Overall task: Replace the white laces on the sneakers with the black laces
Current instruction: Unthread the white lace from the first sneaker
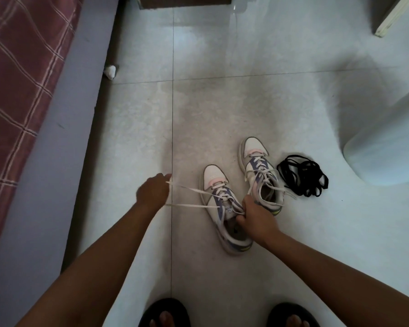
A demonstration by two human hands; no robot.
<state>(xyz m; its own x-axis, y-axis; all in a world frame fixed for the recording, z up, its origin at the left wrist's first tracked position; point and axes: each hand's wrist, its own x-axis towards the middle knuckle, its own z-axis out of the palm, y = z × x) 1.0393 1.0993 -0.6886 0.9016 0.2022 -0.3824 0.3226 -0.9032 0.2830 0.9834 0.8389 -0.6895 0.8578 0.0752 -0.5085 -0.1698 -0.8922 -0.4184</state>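
Two white sneakers sit side by side on the pale tiled floor (222,102), toes pointing away from the person. The near sneaker (222,208) is white with a pink strip behind the toe cap, purple-blue panels along the eyelets and a yellow-green bit at the heel. The far sneaker (260,171) looks the same and sits a little further forward and to the right, its white lace loose and trailing off onto the floor. The left hand (154,190) is out to the left of the near sneaker with its fingers curled around the white lace (189,197), which runs from the hand to the upper eyelets as two fairly taut strands. The right hand (255,217) is down at the tongue and collar of the near sneaker, fingers curled in and pinching the lace up by the top eyelets. The black laces (302,175) lie in a tangled heap on the floor just right of the far sneaker, not touching either hand. Down at the bottom edge you can see the person's toes in black sandals (165,312). A bed with a maroon checked cover (17,79) runs along the left side.
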